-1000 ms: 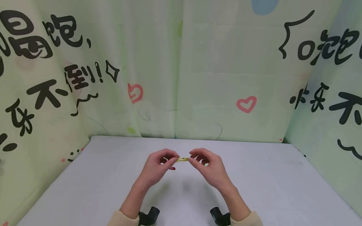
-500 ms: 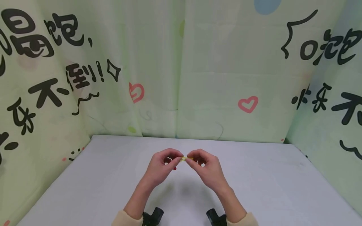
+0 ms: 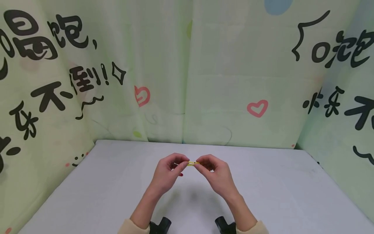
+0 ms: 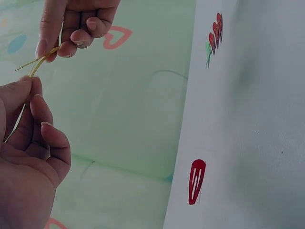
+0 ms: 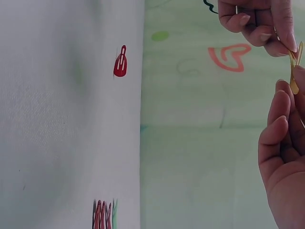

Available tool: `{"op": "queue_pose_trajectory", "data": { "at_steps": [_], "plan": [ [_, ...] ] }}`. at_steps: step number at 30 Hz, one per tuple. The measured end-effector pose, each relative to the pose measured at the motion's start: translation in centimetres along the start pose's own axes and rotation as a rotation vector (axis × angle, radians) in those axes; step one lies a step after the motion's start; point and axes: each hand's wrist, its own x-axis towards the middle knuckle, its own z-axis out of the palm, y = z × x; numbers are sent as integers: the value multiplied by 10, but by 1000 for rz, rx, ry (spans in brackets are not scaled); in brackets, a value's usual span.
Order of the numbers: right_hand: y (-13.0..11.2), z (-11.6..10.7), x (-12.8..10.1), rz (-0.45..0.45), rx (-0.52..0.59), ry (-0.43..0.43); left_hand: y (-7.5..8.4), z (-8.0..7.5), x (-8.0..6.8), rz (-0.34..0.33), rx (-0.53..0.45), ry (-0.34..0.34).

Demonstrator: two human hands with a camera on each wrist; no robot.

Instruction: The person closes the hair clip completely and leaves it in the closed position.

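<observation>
A yellow snap hair clip [image 3: 191, 163] is held above the table between both hands. My left hand [image 3: 169, 172] pinches one end between thumb and forefinger. The other end is pinched by my right hand [image 3: 214, 172]. In the left wrist view, the yellow clip's thin strips [image 4: 35, 64] stand spread apart between the two sets of fingertips. A red snap hair clip [image 4: 197, 182] lies on the table below; in the head view my left hand covers most of it. Several red clips [image 4: 215, 33] lie in a row with a green clip [image 4: 208, 50], hidden behind my right hand in the head view.
The white table [image 3: 117, 195] reaches back to a pale green printed curtain [image 3: 216, 123], which also encloses both sides. Dark camera mounts [image 3: 161, 225] sit at both wrists, by the beige sleeves [image 3: 132, 227].
My left hand has moved right, closer to my right hand, covering more of the red clip. My right hand first shifted left, then slightly back. Both keep their pinch on the yellow hair clip.
</observation>
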Motion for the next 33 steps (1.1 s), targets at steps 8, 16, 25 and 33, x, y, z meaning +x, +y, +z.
{"op": "queue_pose_trajectory", "data": {
  "at_steps": [8,16,25,33],
  "plan": [
    [1,0,-1,16,7,-5,-3,-1,-3,-7,27,-10],
    [2,1,-3,15,3,-4,-5,-4,-4,-3,32,-33],
    [3,0,-2,-5,-23,3,-7,-2,-1,12,73,-15],
    [5,2,-2,-57,-49,16,-7,-3,-1,-5,97,-12]
  ]
}}
